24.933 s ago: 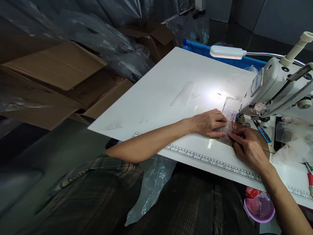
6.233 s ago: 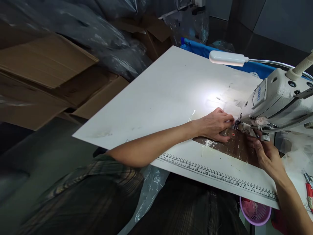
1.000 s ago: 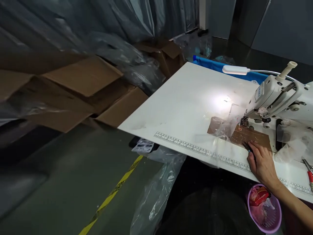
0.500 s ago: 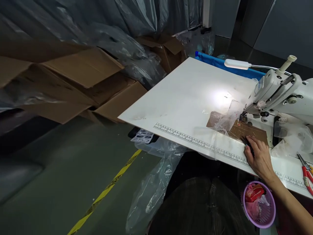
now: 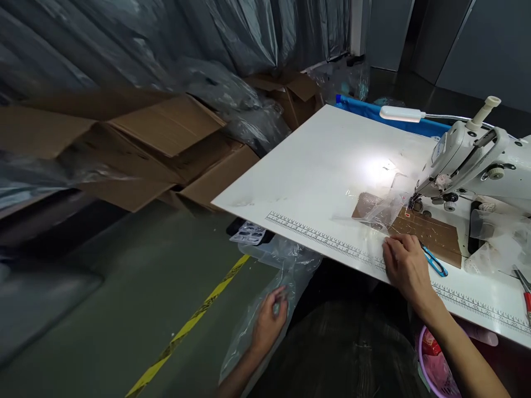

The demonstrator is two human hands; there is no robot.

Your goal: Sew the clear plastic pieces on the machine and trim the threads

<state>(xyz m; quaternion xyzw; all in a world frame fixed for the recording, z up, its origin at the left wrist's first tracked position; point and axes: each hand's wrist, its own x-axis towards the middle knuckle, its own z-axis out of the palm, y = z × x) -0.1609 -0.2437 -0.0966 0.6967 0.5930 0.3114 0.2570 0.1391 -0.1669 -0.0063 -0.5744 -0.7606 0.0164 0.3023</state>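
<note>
My right hand (image 5: pixel 409 271) rests at the table's front edge, fingers curled together beside the clear plastic sheet (image 5: pixel 384 215). What its fingertips hold, if anything, is hidden. Just right of that hand lie blue thread snips (image 5: pixel 435 261) on the white table (image 5: pixel 302 171), partly over a brown panel (image 5: pixel 431 232). The panel's far edge is under the needle area of a white sewing machine (image 5: pixel 454 152). Lower down, my left hand (image 5: pixel 267 326) hovers in front of hanging clear plastic (image 5: pixel 244 342). Its thumb and fingers are pinched, and the fingertips are too blurred to show what they hold.
Open cardboard boxes (image 5: pixel 166 130) stand left of the table. A white lamp (image 5: pixel 402 114) lights the tabletop. Red-handled pliers (image 5: pixel 526 298) lie at the right edge, above a purple basket (image 5: pixel 423 359). Yellow tape (image 5: pixel 199 309) runs along the floor.
My right hand has let go of the thread snips and moved left towards the clear plastic sheet. My left hand has come into view from below. The camera view has shifted slightly.
</note>
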